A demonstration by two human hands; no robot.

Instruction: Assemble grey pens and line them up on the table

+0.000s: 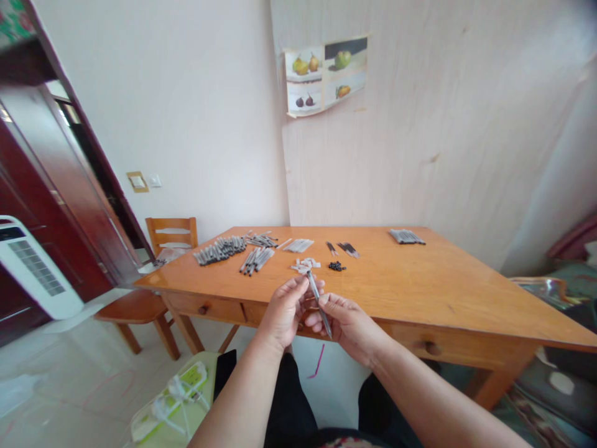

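Between both hands a pen is held at a slant in front of the table's near edge, its dark tip pointing down towards me. The fingers of my left hand close on its upper part. Lower down, my right hand pinches the barrel. Just beyond my fingers lie a small heap of white pieces and a cluster of small black caps. Further back are clear pen barrels and dark refills.
On the left of the wooden table lie a large pile of pens and a smaller bunch. More pens sit at the back right. A wooden chair stands left, and a green stool with a power strip is near my left leg.
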